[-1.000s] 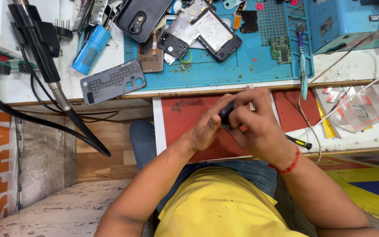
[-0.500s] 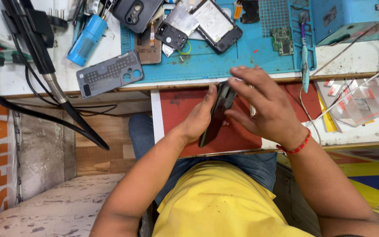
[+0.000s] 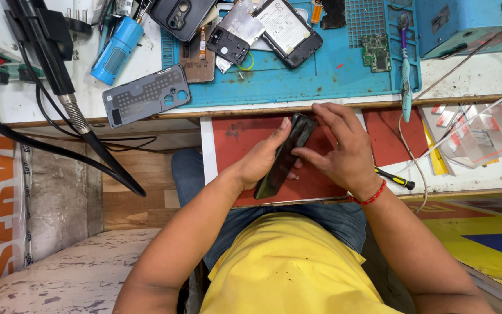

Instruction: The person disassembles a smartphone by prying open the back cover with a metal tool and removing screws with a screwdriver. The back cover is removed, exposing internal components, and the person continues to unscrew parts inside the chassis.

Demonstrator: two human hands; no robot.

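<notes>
Phone (image 3: 283, 157), dark and slim, is held edge-on between both hands, over the red drawer panel (image 3: 245, 131) that sits just below the front edge of the blue mat (image 3: 297, 84). In the head view, the left hand (image 3: 262, 160) supports it from beneath, with the thumb lying along its upper end and the fingers curled narrow around its side. The right hand (image 3: 344, 154) comes from the other side; its fingers (image 3: 326, 116) bend over the top end and the thumb presses on the long edge, so both hands are closed on this one thing.

Above the mat's near edge lie a grey back cover (image 3: 146, 94) to the left and an opened handset (image 3: 289, 29) on the mat itself; a small screwdriver (image 3: 396, 178) rests right of the red panel.

It looks like the step of working along the phone's edge. A next move would call for steady, even pressure.
</notes>
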